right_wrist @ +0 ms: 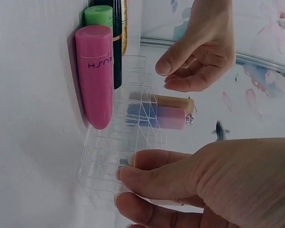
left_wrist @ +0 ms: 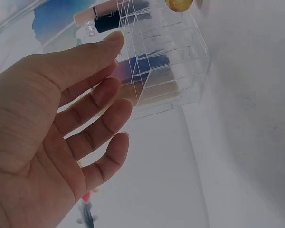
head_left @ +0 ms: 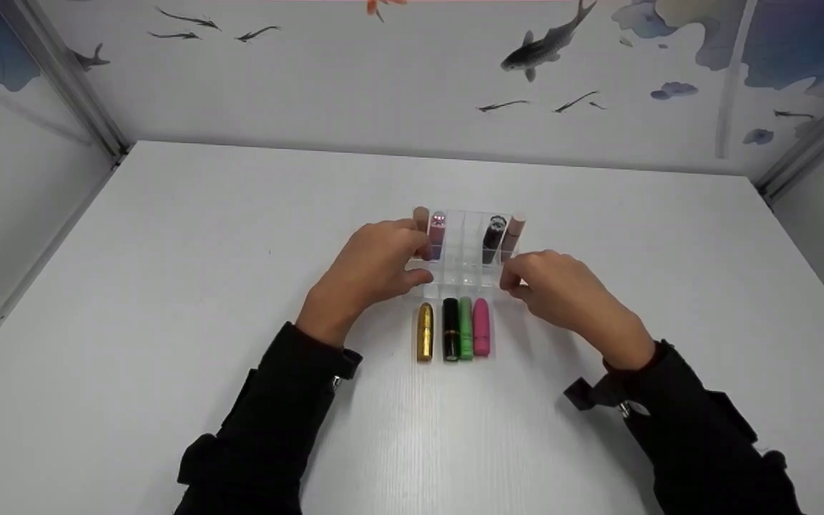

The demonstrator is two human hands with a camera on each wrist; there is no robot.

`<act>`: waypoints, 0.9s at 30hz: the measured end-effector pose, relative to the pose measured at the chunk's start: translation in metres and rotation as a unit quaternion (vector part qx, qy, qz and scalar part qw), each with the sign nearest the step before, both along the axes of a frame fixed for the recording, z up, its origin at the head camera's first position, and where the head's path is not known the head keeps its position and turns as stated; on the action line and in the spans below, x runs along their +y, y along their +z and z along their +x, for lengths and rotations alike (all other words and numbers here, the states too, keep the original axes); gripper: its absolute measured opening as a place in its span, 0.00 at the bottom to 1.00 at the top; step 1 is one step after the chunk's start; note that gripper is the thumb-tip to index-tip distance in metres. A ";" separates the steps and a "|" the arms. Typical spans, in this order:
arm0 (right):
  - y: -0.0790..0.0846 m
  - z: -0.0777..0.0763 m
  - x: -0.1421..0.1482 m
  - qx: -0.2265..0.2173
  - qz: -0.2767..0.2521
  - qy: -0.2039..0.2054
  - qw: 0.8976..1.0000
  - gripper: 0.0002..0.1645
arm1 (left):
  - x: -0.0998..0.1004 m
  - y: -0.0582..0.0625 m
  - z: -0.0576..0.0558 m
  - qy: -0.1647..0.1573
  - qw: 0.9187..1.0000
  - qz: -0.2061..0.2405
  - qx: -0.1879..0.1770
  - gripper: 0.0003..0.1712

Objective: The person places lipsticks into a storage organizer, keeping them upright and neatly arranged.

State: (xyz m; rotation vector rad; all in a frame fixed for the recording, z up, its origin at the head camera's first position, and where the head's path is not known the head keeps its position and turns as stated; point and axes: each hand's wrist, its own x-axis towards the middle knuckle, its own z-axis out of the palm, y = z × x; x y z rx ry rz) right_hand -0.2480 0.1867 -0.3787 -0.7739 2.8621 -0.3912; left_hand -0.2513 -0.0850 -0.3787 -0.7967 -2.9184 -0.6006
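Note:
A clear compartment organizer (head_left: 458,275) stands on the table between both hands. Its back row holds a tan tube (head_left: 420,214) and a pink-to-blue lipstick tube (head_left: 438,232) at left, a black tube (head_left: 493,237) with a silvery top and a pale pink tube (head_left: 514,230) at right. My left hand (head_left: 376,261) hovers at the organizer's left side, fingers loosely bent, nothing in its grasp. At the right front corner, my right hand (head_left: 562,290) pinches the organizer's clear wall between thumb (right_wrist: 147,180) and forefinger.
Before the organizer lie a gold tube (head_left: 425,332), a black tube (head_left: 450,330), a green tube (head_left: 466,329) and a pink tube (head_left: 481,327), the last three side by side. White panels (head_left: 383,86) with painted fish border the white table (head_left: 204,286).

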 end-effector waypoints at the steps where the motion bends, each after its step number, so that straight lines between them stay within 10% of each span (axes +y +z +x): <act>1: 0.000 0.000 0.000 0.000 0.000 0.000 1.000 0.07 | 0.000 0.000 0.000 -0.001 1.000 -0.002 -0.004 0.14; 22: -0.001 0.001 0.001 0.019 -0.009 0.006 1.000 0.09 | -0.011 -0.015 0.000 -0.014 0.999 -0.037 -0.021 0.05; 27: -0.001 0.001 0.002 0.018 -0.014 0.005 1.000 0.09 | -0.013 -0.039 -0.016 -0.018 0.999 -0.028 -0.026 0.03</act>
